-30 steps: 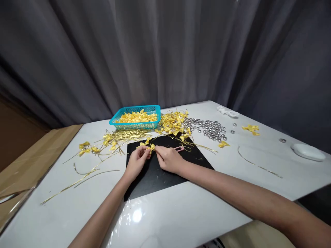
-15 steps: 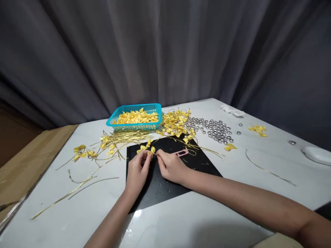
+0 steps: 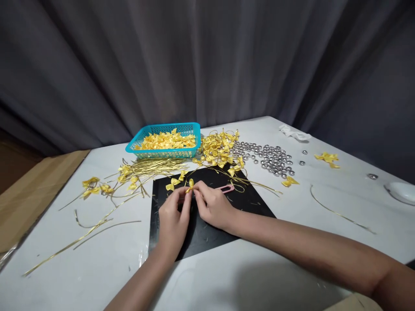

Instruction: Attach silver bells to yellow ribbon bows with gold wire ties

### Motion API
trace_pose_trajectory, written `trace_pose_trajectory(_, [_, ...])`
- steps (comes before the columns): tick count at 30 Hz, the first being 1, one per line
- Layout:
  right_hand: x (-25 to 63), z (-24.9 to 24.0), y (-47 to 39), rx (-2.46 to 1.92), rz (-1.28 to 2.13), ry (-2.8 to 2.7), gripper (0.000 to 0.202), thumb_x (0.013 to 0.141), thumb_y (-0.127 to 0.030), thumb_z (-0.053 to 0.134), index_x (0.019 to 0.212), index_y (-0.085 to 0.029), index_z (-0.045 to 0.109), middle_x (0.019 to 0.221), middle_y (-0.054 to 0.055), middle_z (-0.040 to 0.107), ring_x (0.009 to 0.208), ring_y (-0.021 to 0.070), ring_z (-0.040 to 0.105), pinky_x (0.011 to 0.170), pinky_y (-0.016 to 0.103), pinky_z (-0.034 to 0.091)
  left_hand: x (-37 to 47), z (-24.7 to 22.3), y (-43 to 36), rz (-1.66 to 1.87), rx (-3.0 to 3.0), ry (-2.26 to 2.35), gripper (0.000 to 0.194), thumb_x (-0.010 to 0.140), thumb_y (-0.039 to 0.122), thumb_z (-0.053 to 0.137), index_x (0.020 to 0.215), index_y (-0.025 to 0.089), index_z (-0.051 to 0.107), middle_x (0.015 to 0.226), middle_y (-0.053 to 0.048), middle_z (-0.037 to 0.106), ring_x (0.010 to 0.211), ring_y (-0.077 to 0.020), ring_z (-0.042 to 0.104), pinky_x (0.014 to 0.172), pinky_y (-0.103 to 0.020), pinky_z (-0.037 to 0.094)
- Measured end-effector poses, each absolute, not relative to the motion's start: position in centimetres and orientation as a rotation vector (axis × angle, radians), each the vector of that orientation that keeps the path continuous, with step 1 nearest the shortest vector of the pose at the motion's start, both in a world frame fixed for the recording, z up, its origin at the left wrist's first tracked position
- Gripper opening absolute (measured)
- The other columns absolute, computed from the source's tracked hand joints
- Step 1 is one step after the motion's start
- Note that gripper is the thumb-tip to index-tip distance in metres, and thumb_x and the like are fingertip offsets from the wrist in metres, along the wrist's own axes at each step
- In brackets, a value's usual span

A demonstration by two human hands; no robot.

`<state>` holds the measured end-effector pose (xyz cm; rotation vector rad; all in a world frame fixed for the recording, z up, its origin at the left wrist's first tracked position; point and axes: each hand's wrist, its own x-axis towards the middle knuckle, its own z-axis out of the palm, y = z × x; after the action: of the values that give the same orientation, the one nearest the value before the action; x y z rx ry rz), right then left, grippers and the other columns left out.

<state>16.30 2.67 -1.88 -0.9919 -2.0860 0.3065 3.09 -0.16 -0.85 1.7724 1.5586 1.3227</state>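
Held a yellow bow above a black mat, pinched between the fingertips of the left hand. Had the right hand just beside it, with fingertips together, perhaps on wire too thin to make out. Had loose bows and a pink tool beyond, then gold wires, a blue basket and silver beads.

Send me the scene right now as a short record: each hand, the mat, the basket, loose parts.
Left hand: pinching a yellow bow above the mat
Right hand: fingertips beside that bow; exact grip unclear
Mat: black; pink tool partly hidden behind the right hand
Basket: turquoise, holding many yellow bows
Loose parts: gold wires before the basket; silver beads further right
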Motion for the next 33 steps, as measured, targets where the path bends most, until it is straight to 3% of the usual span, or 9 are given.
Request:
trace_pose_trajectory(6, [16.2,-1.3,2.6,-0.995,0.371,-2.036,0.009,0.087,-0.014,0.043,0.079,-0.018,0.046,0.058,-0.003,0.049,0.048,0.0095,0.047,0.049,0.020,0.033,3.1,-0.8,0.1,1.356,1.657,1.569,0.017,0.087,0.033,0.052,0.089,0.018,0.060,0.087,-0.005,0.069,0.078,-0.0179,0.065,0.071,-0.028,0.051])
trace_pose_trajectory(17, [16.5,-2.1,2.9,-0.963,0.319,-2.094,0.019,0.089,-0.010,0.038,0.075,-0.017,0.050,0.066,0.003,0.056,0.062,0.0152,0.055,0.059,0.025,0.039,2.8,-1.1,0.4,1.338,1.739,1.538,0.015,0.089,0.029,0.048,0.092,0.018,0.059,0.093,-0.006,0.068,0.084,-0.0193,0.063,0.077,-0.028,0.048])
trace_pose_trajectory(25, [16.3,-1.9,2.8,-0.941,0.361,-2.037,0.018,0.091,-0.014,0.037,0.081,-0.016,0.052,0.069,0.004,0.060,0.063,0.0134,0.057,0.060,0.023,0.041,2.9,-1.0,0.3,1.306,1.908,1.553,0.016,0.089,0.025,0.047,0.094,0.018,0.061,0.094,-0.007,0.068,0.087,-0.0204,0.063,0.079,-0.029,0.048])
trace_pose_trajectory(33, [16.5,-1.6,3.3,-0.909,0.506,-1.944,0.012,0.086,-0.017,0.048,0.075,-0.017,0.051,0.057,-0.004,0.049,0.048,0.0079,0.044,0.050,0.020,0.034,2.1,-1.0,0.8,1.310,2.159,1.561,0.013,0.090,0.019,0.045,0.093,0.018,0.057,0.092,-0.008,0.065,0.088,-0.0205,0.061,0.079,-0.031,0.046])
